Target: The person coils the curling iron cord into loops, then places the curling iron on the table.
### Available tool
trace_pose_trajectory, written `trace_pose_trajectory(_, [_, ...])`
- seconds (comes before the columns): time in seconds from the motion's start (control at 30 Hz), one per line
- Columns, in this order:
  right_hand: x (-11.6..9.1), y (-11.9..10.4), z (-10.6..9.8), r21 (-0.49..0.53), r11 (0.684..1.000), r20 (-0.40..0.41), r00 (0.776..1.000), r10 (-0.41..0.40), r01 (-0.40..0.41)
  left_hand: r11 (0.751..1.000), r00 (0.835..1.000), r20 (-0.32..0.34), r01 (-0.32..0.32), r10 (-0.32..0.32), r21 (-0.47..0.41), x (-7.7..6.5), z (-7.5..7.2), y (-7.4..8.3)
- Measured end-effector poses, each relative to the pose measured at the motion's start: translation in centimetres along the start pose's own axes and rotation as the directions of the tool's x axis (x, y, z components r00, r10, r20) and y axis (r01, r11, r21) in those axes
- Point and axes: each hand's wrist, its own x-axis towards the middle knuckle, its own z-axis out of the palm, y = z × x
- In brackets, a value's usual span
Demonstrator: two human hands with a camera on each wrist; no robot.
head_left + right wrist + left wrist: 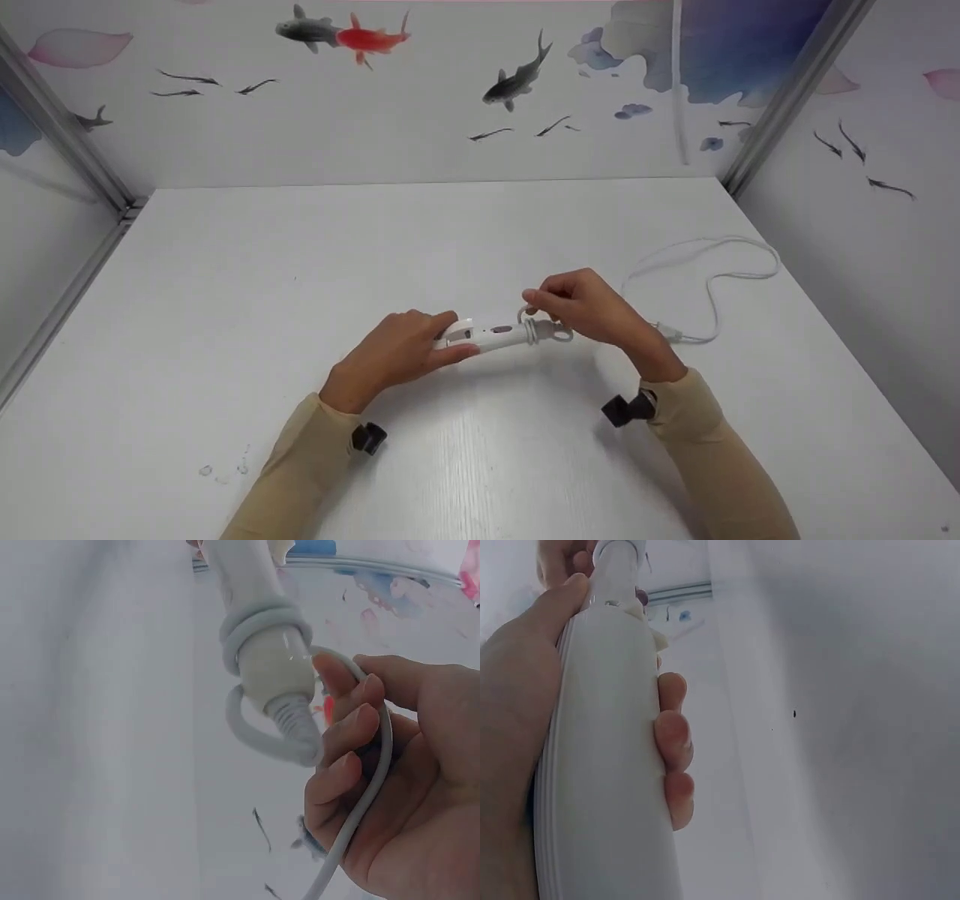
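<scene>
In the head view my left hand [401, 341] grips a white hair iron [495, 339] around its body, thumb along the near side. A dark oval button shows on its handle, and the left wrist view shows ridges down one side of the broad white body [611, 757]. My right hand [592, 304] is just past the handle's end, pinching the white power cord [381, 757] between thumb and fingers. Turns of this cord loop round the handle end [274, 664], beside the ribbed cord sleeve [291, 716].
On the right of the white table [450, 232], the rest of the cord [712, 300] lies in a wide loop, with a white plug [669, 331] close to my right wrist. Printed wall panels [420, 142] stand behind the table and at its sides.
</scene>
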Motion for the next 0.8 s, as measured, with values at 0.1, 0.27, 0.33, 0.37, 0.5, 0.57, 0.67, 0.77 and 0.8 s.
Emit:
trace_pose_trajectory(0.1, [-0.4, -0.8, 0.0, -0.003, 1.0, 0.007, 1.0, -0.012, 0.012, 0.999, 0.999, -0.029, 0.035, -0.034, 0.034, 0.0, -0.3, -0.2])
trace_pose_trajectory(0.27, [-0.7, -1.2, 0.0, 0.022, 0.997, 0.046, 0.996, -0.073, 0.072, 0.994, 0.994, -0.073, 0.085, -0.08, 0.071, -0.1, -0.8, -0.5])
trace_pose_trajectory(0.33, [-0.7, -1.1, 0.0, 0.036, 0.995, 0.082, 0.992, -0.094, 0.092, 0.992, 0.992, -0.079, 0.106, -0.1, 0.069, -0.1, -1.0, -0.5])
trace_pose_trajectory(0.37, [-0.6, -1.0, 0.0, 0.044, 0.994, 0.107, 0.989, -0.104, 0.1, 0.991, 0.991, -0.08, 0.117, -0.111, 0.066, -0.1, -1.1, -0.5])
trace_pose_trajectory(0.5, [-0.3, -0.3, 0.1, 0.092, 0.988, 0.227, 0.964, -0.141, 0.123, 0.986, 0.985, -0.083, 0.155, -0.15, 0.053, 0.0, -1.2, -0.6])
trace_pose_trajectory(0.57, [0.0, 0.3, 0.2, 0.119, 0.985, 0.28, 0.947, -0.155, 0.126, 0.986, 0.984, -0.094, 0.159, -0.154, 0.048, 0.0, -1.2, -0.6])
trace_pose_trajectory(0.67, [0.4, 1.3, 0.2, 0.142, 0.983, 0.327, 0.932, -0.156, 0.115, 0.987, 0.982, -0.114, 0.154, -0.148, 0.043, 0.0, -1.2, -0.6])
trace_pose_trajectory(0.77, [0.8, 2.2, 0.2, 0.121, 0.989, 0.341, 0.932, -0.126, 0.089, 0.988, 0.982, -0.12, 0.154, -0.149, 0.033, -0.1, -1.3, -0.7])
trace_pose_trajectory(0.8, [0.9, 2.4, 0.2, 0.11, 0.991, 0.339, 0.934, -0.11, 0.077, 0.987, 0.982, -0.119, 0.154, -0.149, 0.035, -0.1, -1.3, -0.7])
